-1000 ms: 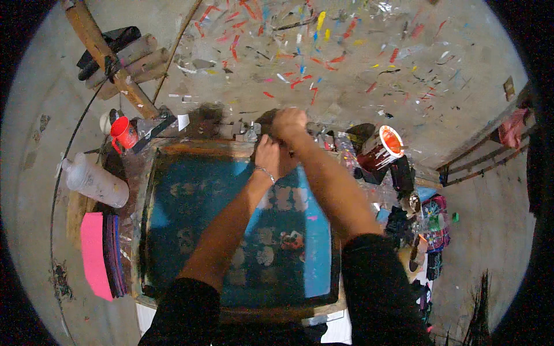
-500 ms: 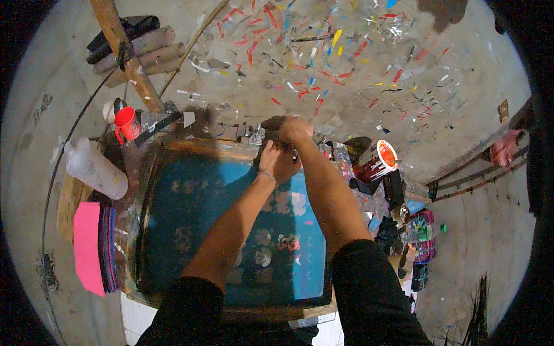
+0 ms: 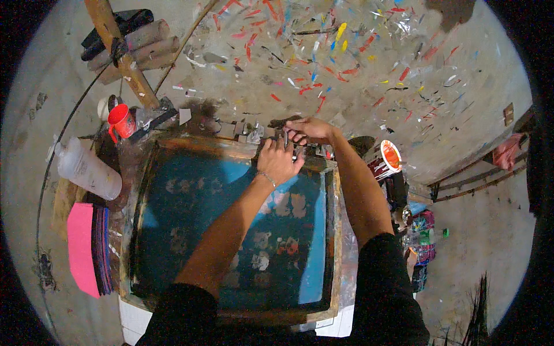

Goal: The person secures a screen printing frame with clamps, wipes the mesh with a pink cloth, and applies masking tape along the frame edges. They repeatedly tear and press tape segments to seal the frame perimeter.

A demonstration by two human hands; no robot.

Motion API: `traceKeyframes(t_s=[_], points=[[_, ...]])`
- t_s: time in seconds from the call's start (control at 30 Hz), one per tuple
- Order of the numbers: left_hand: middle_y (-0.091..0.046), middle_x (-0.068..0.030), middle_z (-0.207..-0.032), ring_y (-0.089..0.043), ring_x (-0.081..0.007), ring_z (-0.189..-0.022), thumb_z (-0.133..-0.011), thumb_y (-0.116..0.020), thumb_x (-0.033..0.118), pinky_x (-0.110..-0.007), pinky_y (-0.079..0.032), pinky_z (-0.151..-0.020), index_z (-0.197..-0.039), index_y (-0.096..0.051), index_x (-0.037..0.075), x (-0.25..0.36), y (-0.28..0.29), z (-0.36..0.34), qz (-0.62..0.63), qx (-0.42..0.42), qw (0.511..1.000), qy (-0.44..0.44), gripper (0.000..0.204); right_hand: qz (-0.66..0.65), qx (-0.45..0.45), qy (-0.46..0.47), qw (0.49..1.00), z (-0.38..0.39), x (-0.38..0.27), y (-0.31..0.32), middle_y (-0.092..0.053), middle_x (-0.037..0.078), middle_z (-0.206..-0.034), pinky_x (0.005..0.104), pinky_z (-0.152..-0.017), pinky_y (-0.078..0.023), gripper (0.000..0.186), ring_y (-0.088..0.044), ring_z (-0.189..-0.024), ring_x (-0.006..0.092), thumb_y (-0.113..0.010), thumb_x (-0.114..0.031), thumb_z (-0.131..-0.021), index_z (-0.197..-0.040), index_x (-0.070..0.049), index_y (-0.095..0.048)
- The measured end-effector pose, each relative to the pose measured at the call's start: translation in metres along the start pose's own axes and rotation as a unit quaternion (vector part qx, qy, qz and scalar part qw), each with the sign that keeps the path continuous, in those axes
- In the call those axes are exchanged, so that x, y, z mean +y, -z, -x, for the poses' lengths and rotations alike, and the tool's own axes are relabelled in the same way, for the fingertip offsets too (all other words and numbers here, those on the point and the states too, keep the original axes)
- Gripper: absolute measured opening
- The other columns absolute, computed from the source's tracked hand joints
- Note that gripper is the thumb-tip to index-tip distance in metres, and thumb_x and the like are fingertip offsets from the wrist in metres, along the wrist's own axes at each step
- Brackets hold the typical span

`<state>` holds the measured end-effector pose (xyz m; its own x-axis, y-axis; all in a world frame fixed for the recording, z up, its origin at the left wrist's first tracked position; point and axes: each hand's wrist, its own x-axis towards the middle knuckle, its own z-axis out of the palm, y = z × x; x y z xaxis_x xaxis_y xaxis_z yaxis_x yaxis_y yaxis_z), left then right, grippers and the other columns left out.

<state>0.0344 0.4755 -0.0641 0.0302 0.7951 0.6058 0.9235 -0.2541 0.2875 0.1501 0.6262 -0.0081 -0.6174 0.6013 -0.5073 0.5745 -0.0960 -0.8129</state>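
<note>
A screen-printing frame with a wooden rim and blue-green mesh lies flat before me. Pale printed shapes mark its mesh. At the frame's far edge, close to small metal hardware, both hands meet. My left hand lies over that edge, fingers stretched forward and thumb out to the side. Just beyond it, my right hand curls its fingers and thumb around a small dark or metallic part, too small and covered to name. The fingertips of the two hands almost touch.
Left of the frame are a red mug, a whitish plastic bottle and a stack of pink and dark sheets. A paint-smeared white tub with orange inside stands right. A wooden pole and paint-marked wall rise behind.
My right hand has shifted right and opened out from its tighter curl over the far edge. My left hand's fingers have straightened forward. The view has shifted slightly.
</note>
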Motion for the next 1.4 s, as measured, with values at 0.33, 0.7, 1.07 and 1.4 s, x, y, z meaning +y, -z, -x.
traceKeyframes(t_s=[0.33, 0.7, 1.07, 1.4], points=[[-0.064, -0.0191, -0.08, -0.06, -0.0286, -0.074, -0.081, -0.056, 0.037, -0.039, -0.042, -0.077, -0.105, -0.065, -0.006, 0.001, 0.003, -0.005, -0.019, 0.068, 0.997, -0.035, 0.05, 0.085, -0.114, -0.039, 0.989, -0.02, 0.0, 0.016, -0.06, -0.002, -0.08, 0.0241, -0.058, -0.044, 0.042, -0.053, -0.071, 0.0077, -0.056, -0.052, -0.09, -0.089, -0.01, -0.063], [-0.065, -0.0203, -0.082, -0.061, -0.0289, -0.076, -0.081, -0.056, 0.037, -0.04, -0.042, -0.08, -0.093, -0.069, -0.002, 0.004, -0.002, 0.0, 0.0, 0.036, 0.999, -0.031, 0.043, 0.62, -0.143, 0.111, 0.763, -0.057, -0.022, 0.006, -0.068, 0.016, -0.084, 0.0475, -0.067, -0.049, 0.04, -0.062, -0.072, 0.0326, -0.049, -0.044, -0.093, -0.097, -0.007, -0.065], [-0.043, -0.024, -0.137, -0.041, -0.0405, -0.127, -0.084, -0.063, 0.03, -0.048, -0.034, -0.106, -0.128, -0.05, 0.002, -0.023, 0.144, 0.045, 0.097, -0.078, 0.983, -0.135, 0.053, 0.42, -0.078, -0.051, 0.903, 0.013, -0.067, -0.025, -0.06, 0.007, -0.084, 0.0401, -0.068, -0.051, 0.056, -0.057, -0.074, 0.0203, -0.047, -0.058, -0.091, -0.111, -0.008, -0.06], [-0.054, -0.0204, -0.12, -0.052, -0.0399, -0.113, -0.072, -0.074, 0.017, -0.054, -0.04, -0.097, -0.117, -0.053, 0.002, -0.02, 0.357, 0.292, 0.091, -0.163, 0.975, 0.117, 0.051, 0.581, 0.093, -0.117, 0.8, -0.009, -0.083, -0.064, -0.064, 0.011, -0.107, 0.0435, -0.085, -0.048, 0.049, -0.06, -0.099, 0.0263, -0.049, -0.051, -0.089, -0.115, -0.012, -0.063]])
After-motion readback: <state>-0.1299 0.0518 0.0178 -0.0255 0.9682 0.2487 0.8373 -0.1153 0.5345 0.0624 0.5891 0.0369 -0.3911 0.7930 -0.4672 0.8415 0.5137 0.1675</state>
